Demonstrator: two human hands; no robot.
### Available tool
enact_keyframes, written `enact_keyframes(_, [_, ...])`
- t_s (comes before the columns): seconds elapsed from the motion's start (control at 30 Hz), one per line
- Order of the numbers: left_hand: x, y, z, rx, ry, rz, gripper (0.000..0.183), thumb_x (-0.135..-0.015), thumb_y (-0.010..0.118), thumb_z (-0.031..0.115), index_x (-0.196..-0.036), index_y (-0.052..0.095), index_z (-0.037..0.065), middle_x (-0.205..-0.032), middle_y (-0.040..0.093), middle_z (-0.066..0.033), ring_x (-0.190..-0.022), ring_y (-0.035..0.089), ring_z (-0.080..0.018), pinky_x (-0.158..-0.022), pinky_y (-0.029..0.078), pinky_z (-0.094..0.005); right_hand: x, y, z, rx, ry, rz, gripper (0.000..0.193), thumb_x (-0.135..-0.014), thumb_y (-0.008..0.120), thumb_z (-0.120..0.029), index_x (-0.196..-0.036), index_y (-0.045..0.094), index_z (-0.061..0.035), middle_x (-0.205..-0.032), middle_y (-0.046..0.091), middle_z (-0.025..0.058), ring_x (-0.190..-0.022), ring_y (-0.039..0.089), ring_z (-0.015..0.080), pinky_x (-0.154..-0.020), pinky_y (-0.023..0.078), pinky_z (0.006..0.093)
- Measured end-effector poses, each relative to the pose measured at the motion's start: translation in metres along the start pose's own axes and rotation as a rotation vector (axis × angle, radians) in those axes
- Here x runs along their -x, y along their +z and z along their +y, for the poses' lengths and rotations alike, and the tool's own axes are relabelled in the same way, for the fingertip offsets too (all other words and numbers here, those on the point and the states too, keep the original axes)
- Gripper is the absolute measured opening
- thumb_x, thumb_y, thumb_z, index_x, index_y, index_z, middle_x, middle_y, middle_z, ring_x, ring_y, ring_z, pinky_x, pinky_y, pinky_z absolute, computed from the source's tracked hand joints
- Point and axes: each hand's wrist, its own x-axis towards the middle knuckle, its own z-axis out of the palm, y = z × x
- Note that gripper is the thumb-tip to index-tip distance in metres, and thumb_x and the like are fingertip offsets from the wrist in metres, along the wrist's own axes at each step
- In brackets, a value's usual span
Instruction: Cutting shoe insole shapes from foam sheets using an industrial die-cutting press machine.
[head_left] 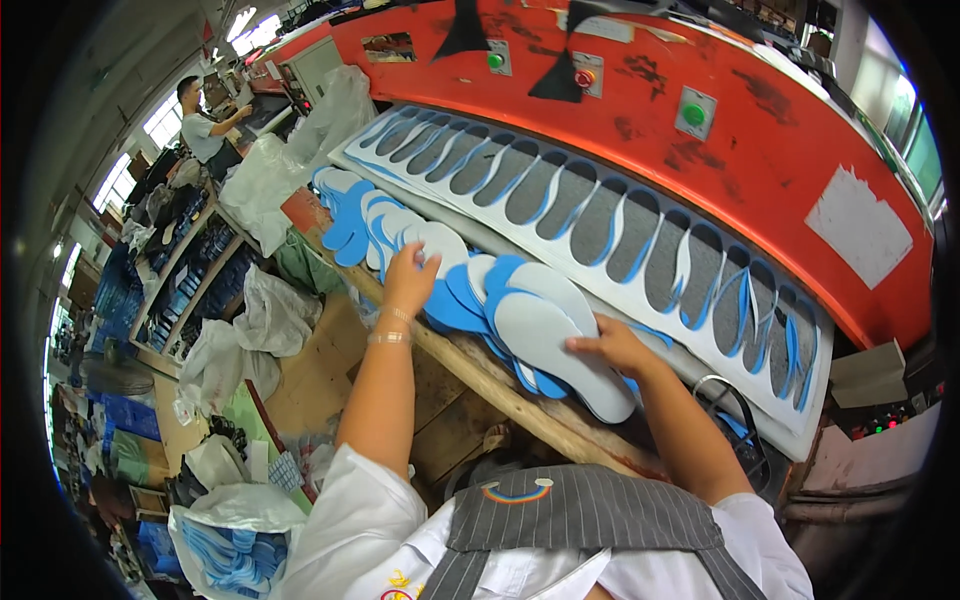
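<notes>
A long pile of foam shoe soles, blue on one face and pale grey on the other, runs along the wooden edge of the bench. My right hand grips a pale grey sole at the pile's right end, thumb on top and the other fingers hidden. Over the middle of the pile is my left hand, thumb and forefinger apart, against the pale soles there; nothing shows held in it. Behind the pile lies a white and blue foam sheet with a row of sole-shaped holes.
A red machine with green and red buttons stands behind the sheet. Clear plastic bags crowd the bench's left end. A bag of blue foam scraps sits at lower left. Farther back, a person stands at another bench.
</notes>
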Motion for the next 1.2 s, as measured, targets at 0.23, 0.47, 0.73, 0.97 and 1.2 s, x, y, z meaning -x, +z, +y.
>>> enact_keyframes(0.23, [0.014,-0.002,-0.064,0.303,-0.197,-0.163,0.061,-0.082,0.068,0.017,-0.134,0.044,-0.002,-0.082,0.068,-0.0104,-0.078,0.064,-0.0225,-0.073,0.049,-0.0338,-0.033,0.017,-0.004,0.202,0.099,0.084,0.052,-0.073,0.079,-0.033,-0.108,0.063,0.0019,-0.1,0.067,0.0124,-0.089,0.062,0.0187,-0.079,0.049,0.0314])
enact_keyframes(0.47, [-0.094,0.013,-0.102,0.415,-0.134,-0.061,0.051,-0.085,0.063,0.016,-0.13,0.048,-0.002,-0.091,0.067,-0.0149,-0.082,0.063,-0.0251,-0.074,0.049,-0.0355,-0.107,0.083,-0.04,0.24,0.026,0.186,0.047,-0.074,0.078,-0.034,-0.102,0.066,0.0016,-0.093,0.068,0.0118,-0.078,0.064,0.0194,-0.071,0.05,0.0319])
enact_keyframes(0.73, [-0.139,0.017,-0.126,0.098,-0.329,-0.051,0.072,-0.087,0.06,0.042,-0.132,0.04,-0.011,-0.118,0.053,-0.0326,-0.111,0.051,-0.0432,-0.098,0.04,-0.0435,-0.201,0.118,-0.034,-0.014,0.037,0.421,0.066,-0.079,0.074,-0.036,-0.119,0.052,0.0115,-0.106,0.064,0.0214,-0.089,0.064,0.0237,-0.077,0.051,0.0324])
enact_keyframes(0.97, [-0.136,0.021,-0.146,0.012,-0.411,-0.014,0.089,-0.08,0.067,0.046,-0.136,0.033,-0.016,-0.12,0.054,-0.0325,-0.111,0.055,-0.0397,-0.095,0.044,-0.0411,-0.199,0.122,-0.066,0.306,-0.101,0.235,0.096,-0.073,0.073,-0.051,-0.139,0.034,0.0062,-0.13,0.049,0.0307,-0.12,0.052,0.0354,-0.1,0.04,0.0376])
enact_keyframes(1.2, [-0.077,0.049,-0.084,0.772,-0.385,-0.246,0.064,-0.091,0.056,0.048,-0.112,0.047,-0.012,-0.114,0.057,-0.032,-0.109,0.057,-0.039,-0.091,0.045,-0.0419,-0.183,0.094,-0.041,0.388,-0.038,0.129,0.119,-0.065,0.078,-0.051,-0.149,0.011,-0.001,-0.138,0.042,0.0293,-0.129,0.043,0.0374,-0.108,0.032,0.0397])
